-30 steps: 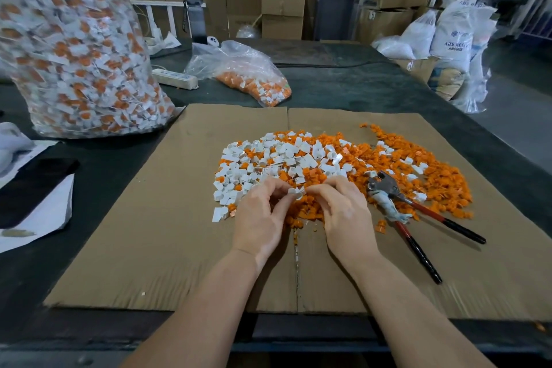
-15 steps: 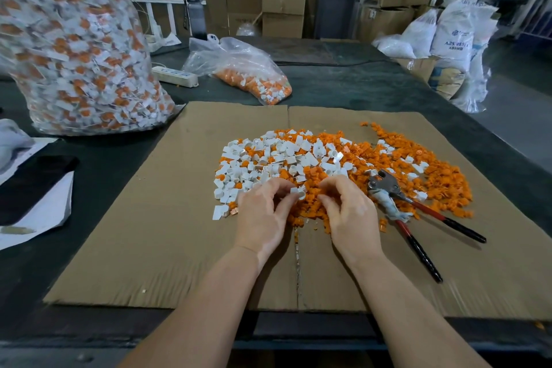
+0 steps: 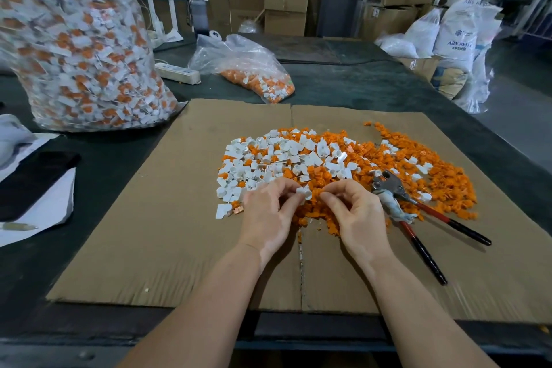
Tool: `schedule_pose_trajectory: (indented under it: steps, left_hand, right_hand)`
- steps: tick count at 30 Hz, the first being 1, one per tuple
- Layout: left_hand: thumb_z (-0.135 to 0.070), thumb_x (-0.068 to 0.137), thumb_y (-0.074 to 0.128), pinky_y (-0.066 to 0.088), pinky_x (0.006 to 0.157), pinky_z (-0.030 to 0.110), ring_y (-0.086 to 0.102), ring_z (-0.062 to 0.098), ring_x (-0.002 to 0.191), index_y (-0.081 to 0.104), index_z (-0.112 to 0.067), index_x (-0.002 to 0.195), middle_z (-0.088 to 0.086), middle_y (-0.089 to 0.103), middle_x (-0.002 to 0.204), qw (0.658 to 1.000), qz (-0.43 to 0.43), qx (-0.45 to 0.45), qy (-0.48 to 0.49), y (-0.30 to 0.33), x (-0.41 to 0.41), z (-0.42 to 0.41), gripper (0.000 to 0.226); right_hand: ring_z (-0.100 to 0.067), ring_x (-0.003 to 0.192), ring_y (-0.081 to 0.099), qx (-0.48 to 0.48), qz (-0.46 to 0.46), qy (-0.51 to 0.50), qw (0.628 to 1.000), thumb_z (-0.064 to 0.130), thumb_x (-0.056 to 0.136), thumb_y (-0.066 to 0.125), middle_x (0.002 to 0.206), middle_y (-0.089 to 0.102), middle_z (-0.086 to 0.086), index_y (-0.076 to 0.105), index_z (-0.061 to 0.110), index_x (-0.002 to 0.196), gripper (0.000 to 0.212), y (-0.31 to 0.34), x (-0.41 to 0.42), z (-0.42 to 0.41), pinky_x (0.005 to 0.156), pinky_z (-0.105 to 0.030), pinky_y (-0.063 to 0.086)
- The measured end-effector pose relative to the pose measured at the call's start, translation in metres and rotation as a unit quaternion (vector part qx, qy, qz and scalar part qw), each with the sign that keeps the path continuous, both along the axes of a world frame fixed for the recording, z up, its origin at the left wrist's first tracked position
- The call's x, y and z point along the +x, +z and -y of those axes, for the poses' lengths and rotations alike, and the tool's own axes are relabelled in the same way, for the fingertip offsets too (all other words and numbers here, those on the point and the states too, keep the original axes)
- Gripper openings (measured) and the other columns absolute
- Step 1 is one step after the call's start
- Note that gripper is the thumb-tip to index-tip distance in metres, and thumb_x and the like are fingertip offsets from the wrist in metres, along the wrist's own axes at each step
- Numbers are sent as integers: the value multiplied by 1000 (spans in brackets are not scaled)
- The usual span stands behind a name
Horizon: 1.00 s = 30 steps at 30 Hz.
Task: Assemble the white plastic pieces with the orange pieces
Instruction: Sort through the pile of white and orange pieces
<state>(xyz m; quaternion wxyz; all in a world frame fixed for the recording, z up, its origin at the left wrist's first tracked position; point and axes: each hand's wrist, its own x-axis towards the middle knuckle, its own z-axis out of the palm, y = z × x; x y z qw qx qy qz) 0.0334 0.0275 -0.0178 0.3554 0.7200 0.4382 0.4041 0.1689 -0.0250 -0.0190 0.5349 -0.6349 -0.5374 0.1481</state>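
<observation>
A: White plastic pieces (image 3: pixel 263 163) and orange pieces (image 3: pixel 442 176) lie heaped together on the cardboard sheet (image 3: pixel 149 233), whites mostly to the left, orange spreading right, and both hands are down at the near edge of the heap.

B: What's the left hand (image 3: pixel 268 212) got?

A: A single white piece (image 3: pixel 303 192), pinched at its fingertips, just off the pile and right between the two hands. The right hand (image 3: pixel 358 215) sits just beside it, fingers curled, tips drawn together over the orange pieces. Whether it has one pinched, I can't tell; the fingers hide it.

B: So which way does the join run?

A: Sideways, I'd judge. The white piece sits at the inner edge of the left hand, pointing across toward the right hand's fingertips. The gap between them is small, and it's the right hand that has to bring an orange piece in from the right. The piece is too small here to read its long axis.

B: Anything in the way?

A: The red-handled pliers (image 3: pixel 418 218) lie just to the right of the right hand, handles trailing toward the near right corner. Further back on the surface (image 3: pixel 343 84) stand a big bag of parts (image 3: pixel 74 45) on the left and a smaller bag (image 3: pixel 248 69) behind the cardboard, both well apart from the hands.
</observation>
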Motion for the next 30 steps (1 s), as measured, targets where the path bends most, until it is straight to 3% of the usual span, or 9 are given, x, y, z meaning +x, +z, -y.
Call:
schedule_pose_trajectory:
  steps: [5,11,17,23,26,30]
  left_hand:
    - [-29,89,61,42,95,50,62,18,93,56,-41,78,-9,68,80,1000,13,-22,0,-2,0,-2,18]
    - [-31,87,63,43,94,51,60,23,98,59,-39,79,-10,68,80,999,6,-40,-13,-2,0,-1,12]
    - [-27,86,65,44,93,51,63,11,83,62,-35,80,-12,66,75,998,39,-43,-5,1,0,2,11]
    - [-26,86,65,44,92,49,62,15,88,64,-34,80,-10,67,79,999,38,-33,-2,1,-1,3,11]
    - [-25,88,63,47,88,39,60,16,90,69,-24,88,-3,67,87,1000,4,5,-14,-1,-1,4,7]
    - [-24,91,58,36,73,11,52,11,89,68,-19,96,0,63,94,995,-75,61,-10,-3,-2,3,12]
  right_hand:
    - [-9,82,56,4,77,-18,997,19,85,65,81,60,10,61,26,80,9,-3,-1,-1,74,-28,48]
    - [-9,79,58,6,65,-21,998,20,88,61,78,61,12,57,32,80,16,-1,-4,1,73,-33,51]
    - [-13,78,59,10,144,-2,989,16,89,62,78,61,10,64,17,88,2,-2,-6,5,72,-38,51]
    - [-8,59,47,35,244,-59,967,15,82,70,64,60,5,62,13,74,12,-3,-11,5,70,-28,37]
    - [-4,56,44,22,237,-58,969,14,82,70,61,57,7,58,15,69,17,-5,-10,3,70,-24,32]
    - [-2,56,43,16,230,-45,972,10,81,70,59,55,5,57,13,67,19,-6,-11,3,69,-15,29]
